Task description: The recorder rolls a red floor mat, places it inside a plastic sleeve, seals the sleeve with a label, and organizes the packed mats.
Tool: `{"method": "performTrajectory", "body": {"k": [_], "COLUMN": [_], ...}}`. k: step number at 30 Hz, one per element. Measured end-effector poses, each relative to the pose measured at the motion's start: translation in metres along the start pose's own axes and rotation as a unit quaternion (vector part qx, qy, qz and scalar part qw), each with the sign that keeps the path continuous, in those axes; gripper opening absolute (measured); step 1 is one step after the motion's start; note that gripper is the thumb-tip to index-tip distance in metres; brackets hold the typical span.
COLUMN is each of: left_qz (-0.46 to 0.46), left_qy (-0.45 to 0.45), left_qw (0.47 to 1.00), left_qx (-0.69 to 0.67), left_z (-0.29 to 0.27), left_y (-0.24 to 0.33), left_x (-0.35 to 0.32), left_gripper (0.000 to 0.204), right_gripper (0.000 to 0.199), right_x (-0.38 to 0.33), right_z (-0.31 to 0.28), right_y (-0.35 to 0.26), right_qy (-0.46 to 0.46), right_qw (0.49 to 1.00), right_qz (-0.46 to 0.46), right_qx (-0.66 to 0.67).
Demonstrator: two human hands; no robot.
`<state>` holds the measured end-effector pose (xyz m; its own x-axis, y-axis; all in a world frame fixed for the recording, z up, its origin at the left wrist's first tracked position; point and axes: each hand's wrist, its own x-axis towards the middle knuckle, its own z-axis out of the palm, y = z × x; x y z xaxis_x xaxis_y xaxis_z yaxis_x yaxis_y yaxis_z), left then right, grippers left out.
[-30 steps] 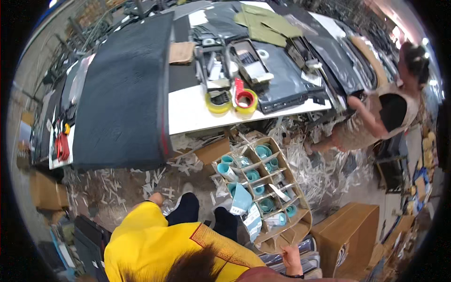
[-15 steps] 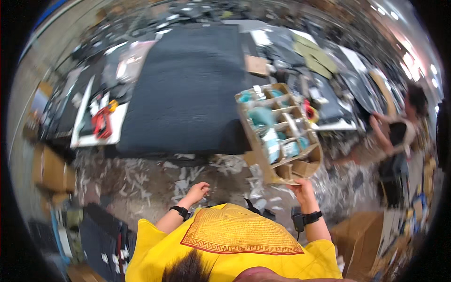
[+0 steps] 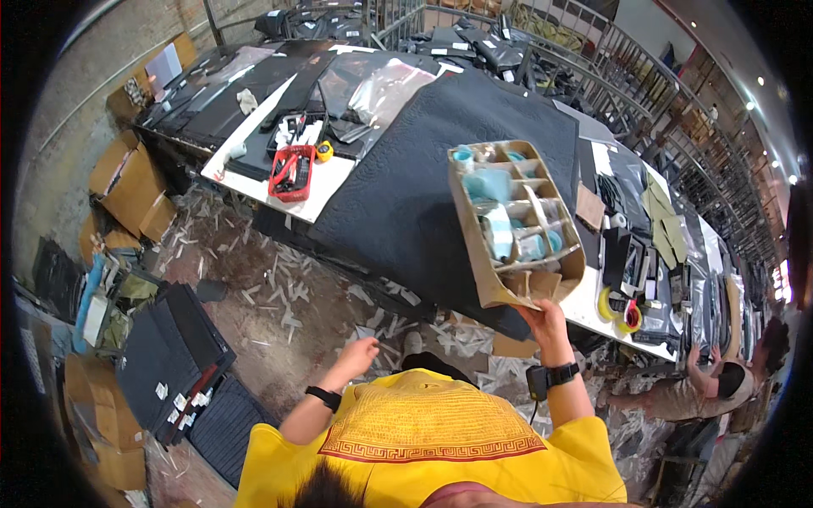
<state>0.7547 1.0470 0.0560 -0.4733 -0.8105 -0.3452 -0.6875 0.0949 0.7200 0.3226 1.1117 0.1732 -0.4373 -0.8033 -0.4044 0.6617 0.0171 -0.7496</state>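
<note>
My right hand (image 3: 544,326) grips the near end of a cardboard box (image 3: 470,241) with its fingers closed. The box is split by cardboard dividers and tilted so its inside shows. Several rolls of pale teal material (image 3: 487,184) fill some compartments; the nearest ones hold loose cardboard flaps. Behind the box, a dark embossed sheet (image 3: 398,195) is spread over the table and hangs past its front edge. My left hand (image 3: 357,356) is held in front of my body, fingers loosely curled, with nothing visible in it.
A red basket of tools (image 3: 291,173) and a yellow tape measure (image 3: 324,151) sit on the table's left part. Tape rolls (image 3: 628,316) lie at its right edge. Paper scraps cover the floor. A stack of dark mats (image 3: 174,364) is at left; another person (image 3: 707,381) works at far right.
My view has turned left, so the table and the other person appear farther right. The box stays in my right hand. My left hand remains loosely curled.
</note>
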Motion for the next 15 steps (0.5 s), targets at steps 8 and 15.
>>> {"method": "performTrajectory", "body": {"k": [8, 15], "left_qz": [-0.045, -0.303], "left_qy": [-0.042, 0.181], "left_qw": [0.998, 0.873], "left_qx": [0.03, -0.337], "left_z": [-0.039, -0.071], "left_y": [-0.078, -0.236], "left_x": [0.033, -0.03], "left_gripper": [0.029, 0.014], "right_gripper": [0.034, 0.032], "right_x": [0.181, 0.349], "right_z": [0.171, 0.359], "right_y": [0.03, 0.073], "right_qy": [-0.126, -0.146], "right_qw": [0.989, 0.988], "right_qz": [0.075, 0.053], "right_qx": [0.006, 0.004]}}
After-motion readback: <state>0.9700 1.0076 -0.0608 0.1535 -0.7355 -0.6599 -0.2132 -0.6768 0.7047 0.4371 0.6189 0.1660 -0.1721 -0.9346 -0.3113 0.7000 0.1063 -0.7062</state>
